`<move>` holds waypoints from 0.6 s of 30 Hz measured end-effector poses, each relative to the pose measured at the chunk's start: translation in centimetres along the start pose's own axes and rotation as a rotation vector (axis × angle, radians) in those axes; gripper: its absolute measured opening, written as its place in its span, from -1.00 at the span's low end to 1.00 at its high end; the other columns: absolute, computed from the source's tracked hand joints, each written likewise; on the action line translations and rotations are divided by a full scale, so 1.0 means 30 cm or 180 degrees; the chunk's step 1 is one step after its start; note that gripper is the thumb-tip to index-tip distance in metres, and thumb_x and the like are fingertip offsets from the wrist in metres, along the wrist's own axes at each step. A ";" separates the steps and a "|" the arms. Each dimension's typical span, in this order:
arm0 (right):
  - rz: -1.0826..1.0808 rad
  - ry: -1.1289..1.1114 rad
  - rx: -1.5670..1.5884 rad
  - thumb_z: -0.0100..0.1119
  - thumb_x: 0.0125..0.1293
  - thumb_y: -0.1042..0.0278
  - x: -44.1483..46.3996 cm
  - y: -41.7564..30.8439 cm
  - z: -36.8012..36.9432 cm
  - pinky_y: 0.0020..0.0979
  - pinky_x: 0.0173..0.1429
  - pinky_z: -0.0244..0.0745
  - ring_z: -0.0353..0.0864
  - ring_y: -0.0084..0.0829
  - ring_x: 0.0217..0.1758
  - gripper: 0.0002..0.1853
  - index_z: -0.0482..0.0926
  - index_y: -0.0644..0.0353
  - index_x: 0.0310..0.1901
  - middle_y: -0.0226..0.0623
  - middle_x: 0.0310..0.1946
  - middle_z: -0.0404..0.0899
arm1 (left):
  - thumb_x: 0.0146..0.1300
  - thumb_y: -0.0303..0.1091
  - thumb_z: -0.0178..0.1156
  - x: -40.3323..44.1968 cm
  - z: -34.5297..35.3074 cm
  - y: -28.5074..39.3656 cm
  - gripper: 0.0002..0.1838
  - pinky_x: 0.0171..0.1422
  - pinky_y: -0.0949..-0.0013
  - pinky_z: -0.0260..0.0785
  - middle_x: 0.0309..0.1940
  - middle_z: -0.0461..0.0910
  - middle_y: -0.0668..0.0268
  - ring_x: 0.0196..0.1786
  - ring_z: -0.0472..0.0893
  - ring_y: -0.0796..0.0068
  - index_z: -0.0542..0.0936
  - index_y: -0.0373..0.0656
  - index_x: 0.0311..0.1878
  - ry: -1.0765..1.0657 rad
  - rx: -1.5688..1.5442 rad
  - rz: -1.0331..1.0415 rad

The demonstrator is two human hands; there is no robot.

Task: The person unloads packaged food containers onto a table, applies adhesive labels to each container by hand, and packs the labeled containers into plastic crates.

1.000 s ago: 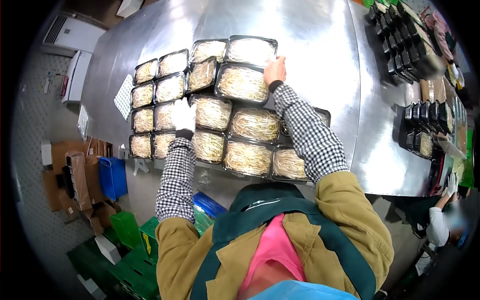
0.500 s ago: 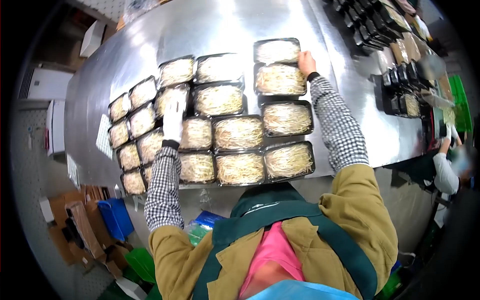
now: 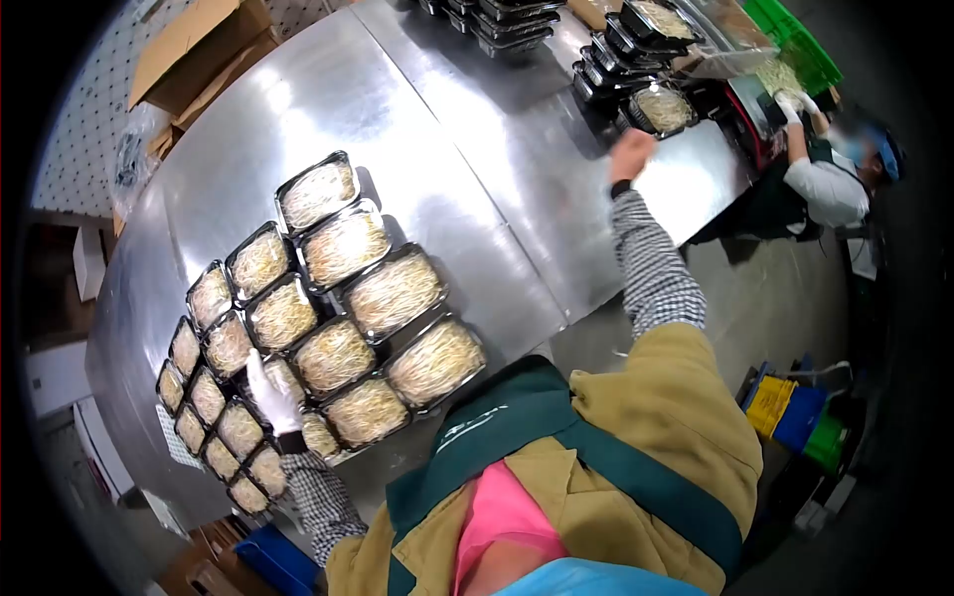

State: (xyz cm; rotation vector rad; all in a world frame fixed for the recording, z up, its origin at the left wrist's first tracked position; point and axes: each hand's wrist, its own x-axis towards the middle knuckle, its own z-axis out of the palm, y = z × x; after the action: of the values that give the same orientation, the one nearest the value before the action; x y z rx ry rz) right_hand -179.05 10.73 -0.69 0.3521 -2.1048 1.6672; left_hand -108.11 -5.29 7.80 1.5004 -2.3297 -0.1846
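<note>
"Sprout trays [image 3: 432, 366]: where do they lie?"

"Mostly in slanting rows on the bench [image 3: 437, 179], between seven and ten o'clock of the view's centre. There are stacked trays [image 3: 621, 62] at one o'clock, with a single tray [image 3: 663, 109] just beside them, on their five o'clock side."

"And the hands?"

"The gloved left hand [image 3: 273, 392] lies over the rows at eight o'clock, fingers together and outstretched; I cannot tell whether its grip pinches a tray. The bare right hand [image 3: 631, 156] is between one and two o'clock, near the single tray. Its fingers look curled, but I can't tell whether that grip touches or holds anything."

"So which step is this?"

"A reach toward that single tray, I'd judge, with the left hand perhaps steadying the rows."

"What does the next move call for?"

"Probably fingers around the rim, and a level lift, so the sprouts don't shift."
</note>
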 end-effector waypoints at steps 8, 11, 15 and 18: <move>0.2318 -0.2490 0.0518 -0.04 0.28 -0.14 0.952 0.754 -0.159 -0.33 0.23 0.21 0.35 -0.29 0.14 -0.37 0.28 0.20 0.20 -0.25 0.09 0.38 | 0.13 -0.57 0.06 -0.220 0.148 0.955 -0.61 0.23 0.31 0.28 0.00 0.52 0.15 0.09 0.49 0.26 0.47 -0.28 0.08 0.0048 -0.1680 -0.0603; 0.2396 -0.3165 0.0433 0.07 0.21 -0.20 1.005 0.824 -0.132 -0.36 0.25 0.25 0.35 -0.37 0.22 -0.29 0.31 0.16 0.24 -0.37 0.20 0.36 | 0.20 -0.51 0.07 -0.234 0.263 1.143 -0.65 0.14 0.36 0.35 -0.02 0.53 0.16 0.01 0.54 0.31 0.47 -0.22 0.08 -0.0221 -0.1925 -0.0566; 0.2051 -0.3238 -0.0004 0.10 0.22 -0.15 0.793 0.524 -0.183 -0.63 -0.27 0.28 0.44 -0.60 -0.11 -0.32 0.36 0.30 0.17 -0.36 0.06 0.45 | 0.22 -0.45 0.07 -0.205 0.349 1.335 -0.62 0.12 0.35 0.38 -0.04 0.53 0.18 0.00 0.54 0.31 0.45 -0.09 0.14 -0.0640 -0.2301 -0.0380; 0.1327 -0.4043 -0.0081 0.08 0.29 -0.02 0.619 0.535 -0.167 -0.53 -0.22 0.38 0.45 -0.53 -0.10 -0.41 0.38 0.32 0.16 -0.28 0.02 0.46 | 0.23 -0.36 0.08 -0.162 0.446 1.463 -0.49 0.14 0.31 0.37 0.08 0.44 0.13 0.04 0.51 0.29 0.30 -0.08 0.27 -0.1219 -0.3076 -0.0578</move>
State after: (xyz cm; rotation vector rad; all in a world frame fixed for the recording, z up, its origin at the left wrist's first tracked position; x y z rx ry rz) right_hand -201.70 20.73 -4.64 1.3074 -3.2377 1.8452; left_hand -148.70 16.68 7.48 1.1875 -1.8283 -1.5001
